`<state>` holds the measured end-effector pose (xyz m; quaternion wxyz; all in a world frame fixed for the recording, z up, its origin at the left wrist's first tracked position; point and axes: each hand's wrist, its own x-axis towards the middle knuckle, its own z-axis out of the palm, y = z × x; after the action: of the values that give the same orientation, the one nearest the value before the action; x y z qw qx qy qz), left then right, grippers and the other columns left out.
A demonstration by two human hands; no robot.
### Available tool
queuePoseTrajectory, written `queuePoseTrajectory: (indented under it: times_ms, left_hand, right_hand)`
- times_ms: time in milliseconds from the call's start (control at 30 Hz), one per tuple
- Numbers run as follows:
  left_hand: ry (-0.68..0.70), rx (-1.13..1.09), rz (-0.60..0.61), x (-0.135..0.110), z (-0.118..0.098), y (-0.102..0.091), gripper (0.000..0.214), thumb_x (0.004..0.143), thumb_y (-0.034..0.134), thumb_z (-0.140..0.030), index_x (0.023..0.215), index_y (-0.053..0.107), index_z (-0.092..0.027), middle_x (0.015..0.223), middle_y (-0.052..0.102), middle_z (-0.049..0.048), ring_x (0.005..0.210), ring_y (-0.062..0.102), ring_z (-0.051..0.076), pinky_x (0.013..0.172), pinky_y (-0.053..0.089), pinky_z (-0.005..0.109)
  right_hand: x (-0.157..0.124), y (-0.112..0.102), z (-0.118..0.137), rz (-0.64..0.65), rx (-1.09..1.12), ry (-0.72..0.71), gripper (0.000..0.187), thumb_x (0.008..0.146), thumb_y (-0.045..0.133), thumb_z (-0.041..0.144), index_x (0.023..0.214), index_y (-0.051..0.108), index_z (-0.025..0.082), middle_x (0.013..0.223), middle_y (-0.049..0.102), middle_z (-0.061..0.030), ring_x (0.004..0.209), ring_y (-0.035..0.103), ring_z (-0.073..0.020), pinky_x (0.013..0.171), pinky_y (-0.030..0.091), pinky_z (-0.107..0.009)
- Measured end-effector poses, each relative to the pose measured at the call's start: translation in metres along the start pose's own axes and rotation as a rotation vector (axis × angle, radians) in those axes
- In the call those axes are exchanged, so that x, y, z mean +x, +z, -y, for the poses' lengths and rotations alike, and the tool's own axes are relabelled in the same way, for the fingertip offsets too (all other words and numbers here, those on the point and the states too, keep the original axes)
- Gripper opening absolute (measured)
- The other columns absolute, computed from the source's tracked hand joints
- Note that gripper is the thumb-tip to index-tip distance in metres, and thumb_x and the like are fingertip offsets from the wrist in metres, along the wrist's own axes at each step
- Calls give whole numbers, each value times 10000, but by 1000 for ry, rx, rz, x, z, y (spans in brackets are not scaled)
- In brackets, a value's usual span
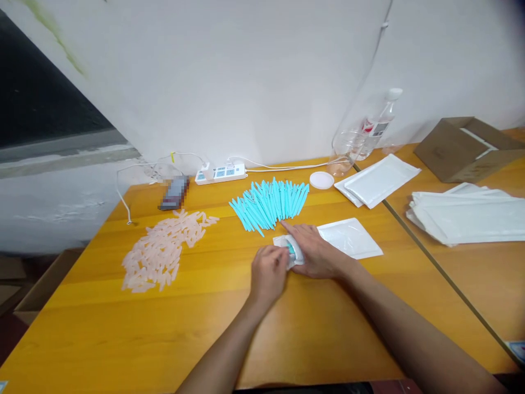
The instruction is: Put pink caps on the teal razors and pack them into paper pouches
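Note:
My left hand (268,272) and my right hand (314,251) meet at the middle of the yellow wooden table (123,328). Both are closed on a small clear plastic pouch (292,253) with a blue piece inside it. My right hand presses down on the pouch from the right, and my left hand pinches its left end. Just behind my hands lies a fan of several blue plastic sticks (268,203). A heap of pale pink plastic caps (162,251) lies to the left. A flat white pouch (348,237) rests right of my right hand.
A power strip (221,173) with cables and a phone (174,192) lie at the back by the wall. A white lid (321,180), clear bottles (369,134), stacks of white pouches (377,180) (467,216) and a cardboard box (467,148) sit to the right.

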<state>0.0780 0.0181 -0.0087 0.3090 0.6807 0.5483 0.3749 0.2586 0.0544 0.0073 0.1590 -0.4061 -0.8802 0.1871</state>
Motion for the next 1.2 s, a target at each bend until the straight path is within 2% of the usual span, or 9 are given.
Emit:
queuePoseTrajectory:
  times_ms: [100,167,300,433,533,733,1000,1100,1200]
  left_hand:
    - [91,75,86,1,-11,6,284,912,569,-220,652,679,-187,905,655,115,930,598,261,843,461,427]
    - [73,70,85,0,-13,-3,262,945,542,-266,774,729,-199,906,646,98,892,601,228,811,467,385]
    - [-216,56,-12,-8,-6,-22,341,940,576,-428,1127,705,-173,884,694,64,721,622,172,728,484,331]
    - [-362,-154,73,-8,-20,-26,379,874,657,-465,1091,700,-158,809,717,40,602,610,143,604,472,277]
    - [-285,-428,-10,-1,-59,-35,271,879,670,-389,1025,695,-162,832,714,40,666,641,133,631,510,250]
    - [99,-417,-99,18,-125,-67,89,878,681,-223,963,674,-197,821,667,3,729,618,100,696,513,205]
    - [184,-789,350,69,-104,-85,204,841,739,-262,901,556,-196,842,518,-20,696,491,71,620,442,169]
    - [158,-822,444,83,-102,-87,291,783,791,-319,875,542,-198,819,505,-21,647,472,71,567,413,178]
    - [74,-810,353,89,-98,-86,336,768,787,-391,918,547,-209,825,556,-14,641,525,89,572,443,205]
  right_hand:
    - [-1,0,-1,6,13,-10,915,813,648,328,1577,192,114,1358,551,-210,1133,522,-342,939,387,-458]
    - [-2,0,-4,-6,8,-23,957,802,679,386,1581,190,119,1377,535,-219,1153,516,-353,957,382,-474]
    - [-4,-2,-8,-37,-25,-24,1094,706,776,457,1576,217,102,1301,568,-221,1156,511,-390,996,359,-540]
    - [-8,-18,1,-124,157,-29,988,787,727,348,1592,173,198,1261,571,-154,1126,546,-316,988,416,-495]
    - [-13,-39,14,-274,291,-28,1062,774,757,346,1606,103,256,1303,518,-132,1164,539,-298,1008,447,-478]
    - [-37,-58,22,-318,286,9,1376,638,819,646,1612,-81,281,1586,261,-156,1424,292,-423,1131,293,-630]
    - [-28,-89,9,-249,755,106,743,881,704,432,1537,368,342,1243,595,-64,860,561,-155,819,514,-333]
    - [-16,-100,11,-105,846,151,420,827,762,438,1184,698,226,936,660,-35,783,580,-151,729,527,-301]
    - [-16,-106,7,-192,918,221,265,783,804,420,899,735,193,888,695,-35,835,642,-182,767,556,-330]
